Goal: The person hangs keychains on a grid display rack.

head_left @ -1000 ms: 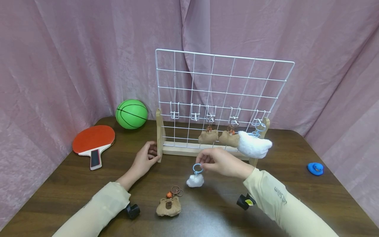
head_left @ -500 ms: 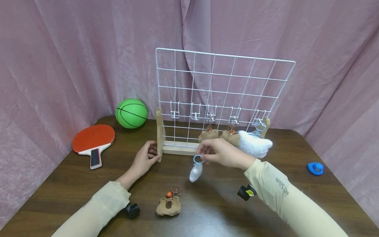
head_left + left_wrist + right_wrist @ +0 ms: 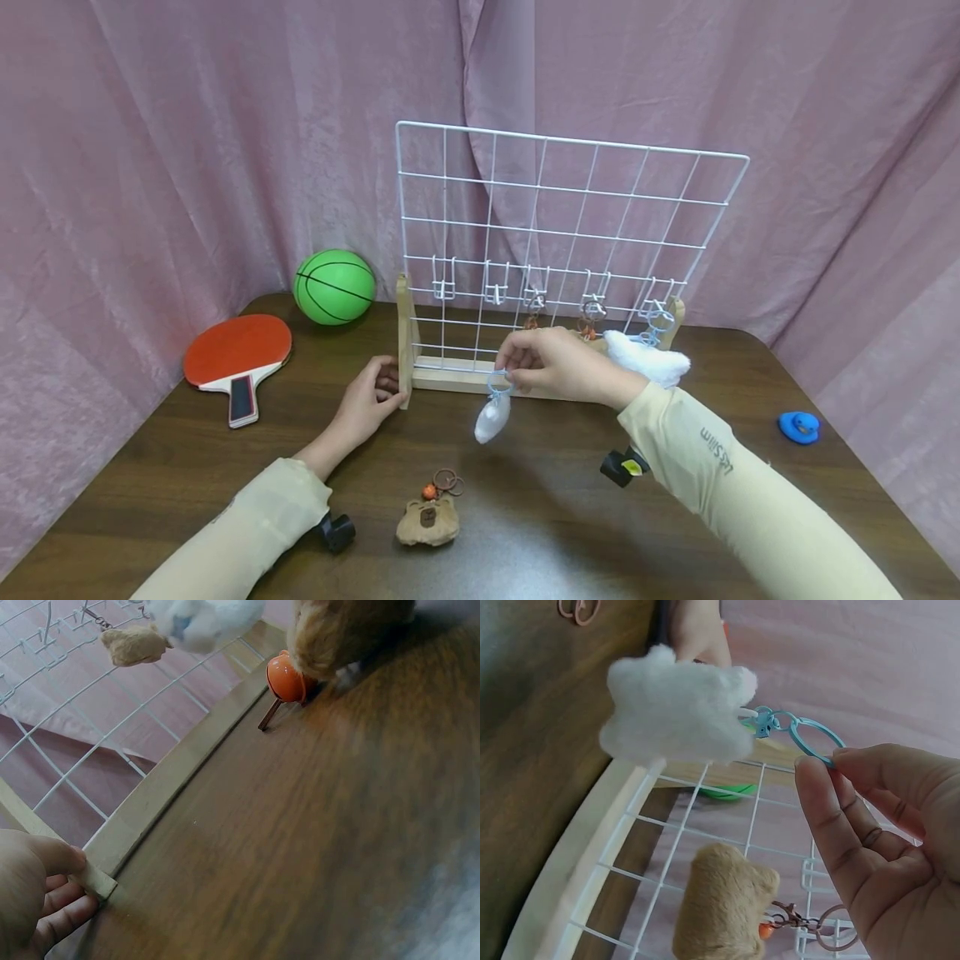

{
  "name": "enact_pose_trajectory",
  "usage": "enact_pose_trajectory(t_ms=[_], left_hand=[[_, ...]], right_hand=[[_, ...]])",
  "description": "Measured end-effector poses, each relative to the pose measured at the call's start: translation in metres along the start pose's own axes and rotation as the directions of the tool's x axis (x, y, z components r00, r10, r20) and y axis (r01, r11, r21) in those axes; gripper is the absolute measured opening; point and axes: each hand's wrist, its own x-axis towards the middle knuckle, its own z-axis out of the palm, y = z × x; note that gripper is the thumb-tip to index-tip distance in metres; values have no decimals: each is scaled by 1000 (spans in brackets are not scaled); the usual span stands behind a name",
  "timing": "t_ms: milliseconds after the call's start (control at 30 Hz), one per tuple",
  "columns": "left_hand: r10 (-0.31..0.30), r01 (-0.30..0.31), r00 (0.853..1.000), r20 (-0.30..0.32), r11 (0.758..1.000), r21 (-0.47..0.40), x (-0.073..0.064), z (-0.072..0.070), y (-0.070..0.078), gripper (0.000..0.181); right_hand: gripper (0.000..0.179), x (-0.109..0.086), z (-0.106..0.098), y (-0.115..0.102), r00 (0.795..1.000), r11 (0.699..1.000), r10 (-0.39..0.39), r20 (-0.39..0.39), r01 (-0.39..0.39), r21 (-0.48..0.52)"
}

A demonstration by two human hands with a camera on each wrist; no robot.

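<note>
Between thumb and fingertips my right hand (image 3: 555, 362) pinches the light blue ring (image 3: 814, 742) of a white plush keychain (image 3: 492, 418), which dangles in front of the wire grid rack (image 3: 480, 175). In the right wrist view the fluffy white body (image 3: 679, 709) hangs off that ring. My left hand (image 3: 367, 396) grips the foot of the rack's left wooden upright (image 3: 405, 333), thumb in front and fingers at its outer side. A brown bear-like plush keychain (image 3: 427, 522) with an orange bell lies on the table between my forearms.
Several white hooks (image 3: 496, 292) line the grid; the two leftmost are bare. A larger-looking white plush keychain (image 3: 648, 358) and two brown ones hang from the others. Left are a green ball (image 3: 333, 287) and a red paddle (image 3: 238, 350); right, a blue toy duck (image 3: 799, 427).
My right hand has risen toward the rack, lifting the white plush keychain, which has swung from face-on to edge-on. My left hand stays at the wooden upright.
</note>
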Motion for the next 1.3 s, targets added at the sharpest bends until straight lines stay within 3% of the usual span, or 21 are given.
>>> enact_pose_trajectory(t_ms=[333, 633, 1067, 1300], left_hand=[[17, -17, 1000, -6, 1000, 15, 0, 0, 0, 51], [24, -24, 1000, -8, 1000, 11, -1, 0, -1, 51], [27, -27, 1000, -10, 1000, 15, -1, 0, 0, 50], [21, -21, 1000, -8, 1000, 8, 0, 0, 0, 50]], right_hand=[[11, 7, -12, -3, 1000, 999, 28, -8, -28, -16], [12, 13, -22, -3, 998, 997, 28, -53, -31, -72], [9, 19, -32, -8, 993, 997, 40, -110, -48, -68], [11, 24, -39, -11, 991, 995, 1, -134, -14, -100]])
